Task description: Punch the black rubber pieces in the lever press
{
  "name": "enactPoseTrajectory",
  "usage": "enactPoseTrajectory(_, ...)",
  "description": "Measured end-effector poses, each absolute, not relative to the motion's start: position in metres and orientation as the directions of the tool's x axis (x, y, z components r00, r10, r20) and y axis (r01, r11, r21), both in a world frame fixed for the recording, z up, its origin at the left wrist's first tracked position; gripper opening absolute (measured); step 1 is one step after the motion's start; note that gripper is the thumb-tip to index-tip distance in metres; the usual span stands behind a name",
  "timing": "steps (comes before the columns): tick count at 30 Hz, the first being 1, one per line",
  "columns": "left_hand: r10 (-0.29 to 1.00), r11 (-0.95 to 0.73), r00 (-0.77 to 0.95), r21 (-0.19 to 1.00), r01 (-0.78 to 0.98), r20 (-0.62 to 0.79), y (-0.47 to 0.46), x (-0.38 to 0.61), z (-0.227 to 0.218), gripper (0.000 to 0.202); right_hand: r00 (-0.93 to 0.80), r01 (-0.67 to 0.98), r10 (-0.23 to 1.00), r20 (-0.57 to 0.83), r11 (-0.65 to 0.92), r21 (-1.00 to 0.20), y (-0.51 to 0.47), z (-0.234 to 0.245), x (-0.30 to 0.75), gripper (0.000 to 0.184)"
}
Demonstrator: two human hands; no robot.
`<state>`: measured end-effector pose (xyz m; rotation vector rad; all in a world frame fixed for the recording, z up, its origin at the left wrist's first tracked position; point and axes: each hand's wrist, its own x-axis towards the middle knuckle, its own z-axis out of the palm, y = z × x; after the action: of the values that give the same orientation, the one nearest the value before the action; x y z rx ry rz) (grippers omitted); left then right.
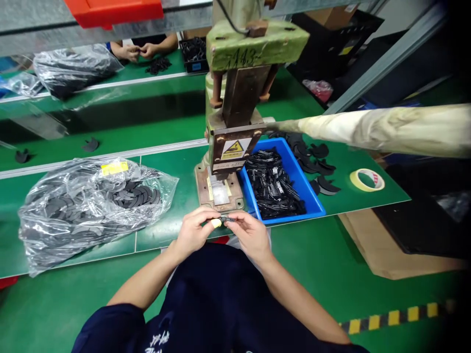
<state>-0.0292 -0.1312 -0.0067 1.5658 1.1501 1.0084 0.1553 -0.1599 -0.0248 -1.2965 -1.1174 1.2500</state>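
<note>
My left hand (194, 228) and my right hand (250, 234) meet just in front of the green hand press (235, 98). Both pinch a small dark flat part (227, 219) between thumb and fingers. A yellow cot covers one left fingertip. The press base plate (220, 192) lies right beyond my hands with a shiny pad on it. A blue bin (294, 171) full of small black parts stands to the right of the press.
A clear plastic bag (88, 206) of dark curved pieces lies at the left. Loose black curved pieces (318, 166) and a roll of tape (367, 180) lie at the right. The wrapped press lever (386, 128) reaches right. Another person's hands (140, 50) work across the bench.
</note>
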Motion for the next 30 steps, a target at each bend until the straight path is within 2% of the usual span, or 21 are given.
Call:
enactPoseTrajectory(8,0.949,-0.209,0.278,0.959,0.189,0.152,-0.131,-0.033,-0.01,0.012,0.03,0.009,0.992,-0.123,-0.124,-0.992,-0.162,-0.03,0.155,0.027)
enactPoseTrajectory(13,0.923,-0.261,0.329,0.952,0.157,0.199,-0.129,-0.034,-0.006,0.01,-0.062,-0.002,0.985,-0.163,-0.164,-0.986,-0.155,-0.028,0.156,0.033)
enactPoseTrajectory(19,0.966,-0.255,0.135,0.885,0.39,0.219,-0.091,-0.041,-0.022,0.012,-0.021,0.048,0.993,-0.118,-0.116,-0.992,-0.144,-0.012,0.182,0.029)
enactPoseTrajectory(23,0.935,-0.353,0.174,0.768,0.535,0.309,-0.056,-0.041,-0.045,0.017,0.007,0.052,1.0,-0.017,-0.017,-0.999,-0.146,-0.002,0.197,0.023)
enactPoseTrajectory(30,0.805,-0.581,0.415,0.427,0.693,0.423,-0.034,-0.04,-0.064,0.029,0.058,0.056,0.994,0.097,0.094,-0.994,-0.146,0.01,0.214,0.02)
